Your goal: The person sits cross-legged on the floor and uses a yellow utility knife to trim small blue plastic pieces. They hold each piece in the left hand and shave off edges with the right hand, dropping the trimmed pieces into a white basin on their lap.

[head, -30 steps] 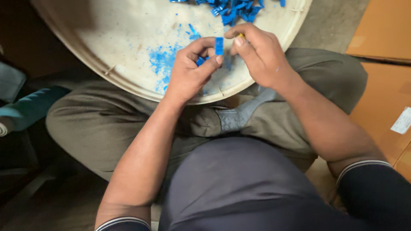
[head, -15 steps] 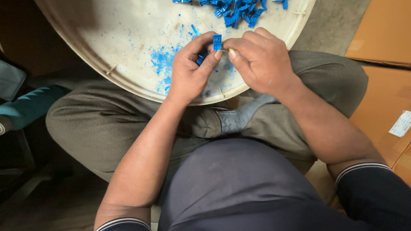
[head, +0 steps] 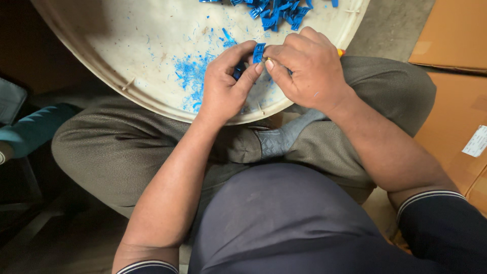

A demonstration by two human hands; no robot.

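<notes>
Both hands have crept a touch lower and closer together over the last second, and the small blue plastic piece (head: 258, 52) has stayed pinched between them the whole way, so the work on this one piece looks ongoing rather than finished. The left hand (head: 228, 83) has its thumb and forefinger closed narrowly around the piece, holding it upright just above the near edge of the round pale tray (head: 127, 45). The right hand (head: 307, 71) is curled tight against it from the other side, thumbnail pressed at the piece's edge; something yellowish peeks out beyond its knuckles, maybe a small tool, but I cannot tell what it is.

The piece itself is bright blue, flat and roughly rectangular, mostly hidden by fingertips, so only its top shows. Behind the hands, a heap of similar blue pieces (head: 276, 10) sits at the far rim of the tray, well apart from the work. Blue shavings (head: 190, 76) are scattered on the tray just left of the left hand. The tray rests across the person's lap on olive trousers (head: 111, 147), with a cardboard box (head: 456, 35) off to the right
</notes>
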